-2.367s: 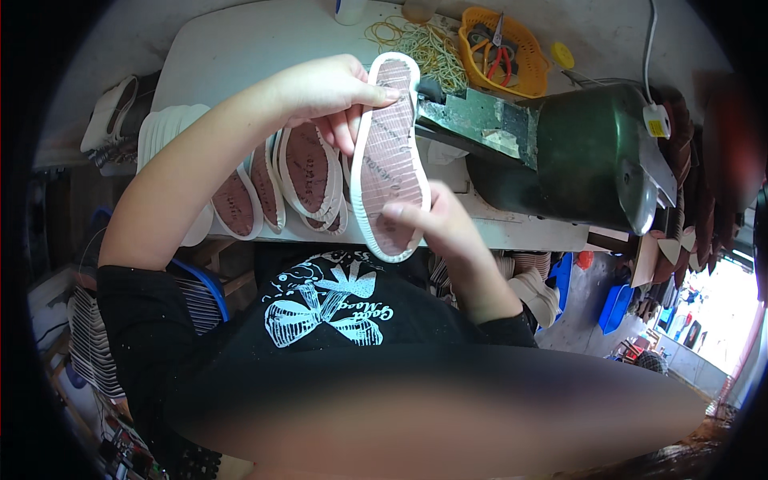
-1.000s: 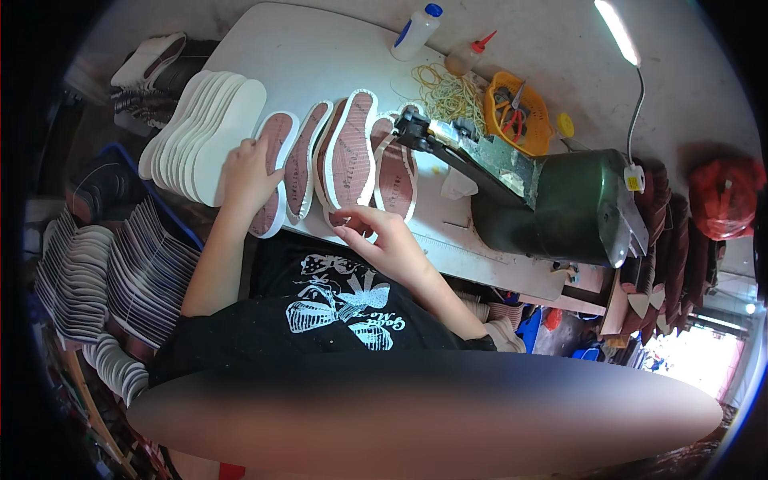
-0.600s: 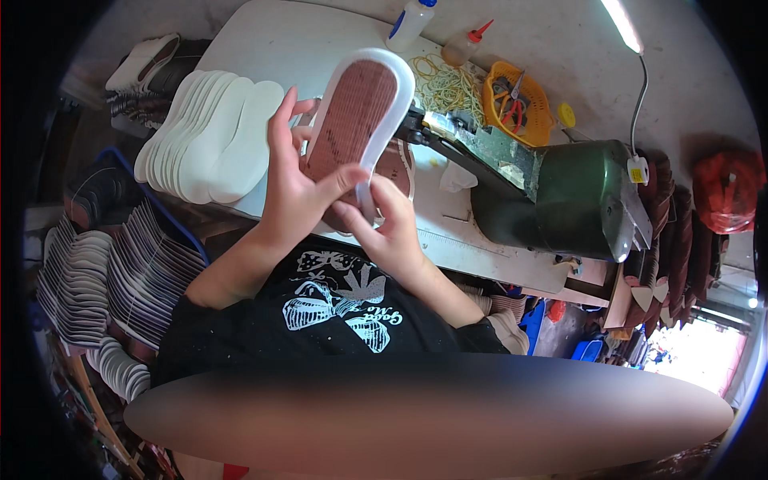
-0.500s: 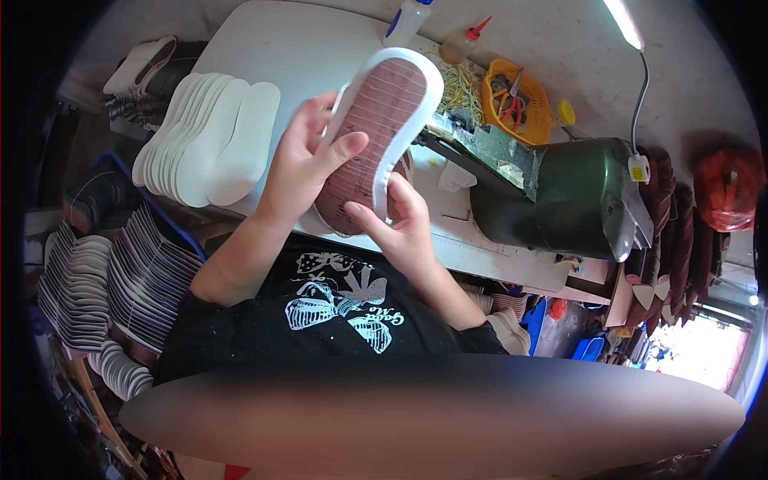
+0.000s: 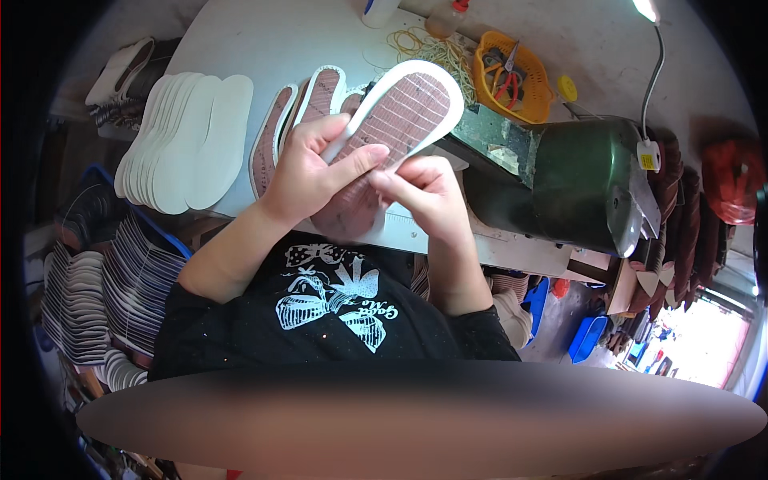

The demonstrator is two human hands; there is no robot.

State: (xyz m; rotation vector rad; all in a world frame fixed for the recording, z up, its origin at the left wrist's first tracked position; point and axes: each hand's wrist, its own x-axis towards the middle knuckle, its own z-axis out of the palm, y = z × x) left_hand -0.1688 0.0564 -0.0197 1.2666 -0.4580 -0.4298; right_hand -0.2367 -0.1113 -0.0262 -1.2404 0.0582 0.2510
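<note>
Insole (image 5: 400, 124) in hand is raised over the white table (image 5: 264, 40), which spreads under and left of the green machine (image 5: 584, 176). Well left of the machine lies a fanned stack of white soles (image 5: 184, 144); between stack and machine, other brown insoles (image 5: 320, 96) rest on the table. Just left of the machine, the held piece, brown-faced and white-rimmed, tilts with its upper rounded end toward it. I judge it light, thin and bendy, hardly fragile or slippery, and best taken by both edges at the waist. That waist lies between 2 hands: the left hand (image 5: 308, 172) clamps the edge away from the machine, thumb on the brown face; the right hand (image 5: 428, 196) pinches the machine-side rim, thumb and fingers together.
</note>
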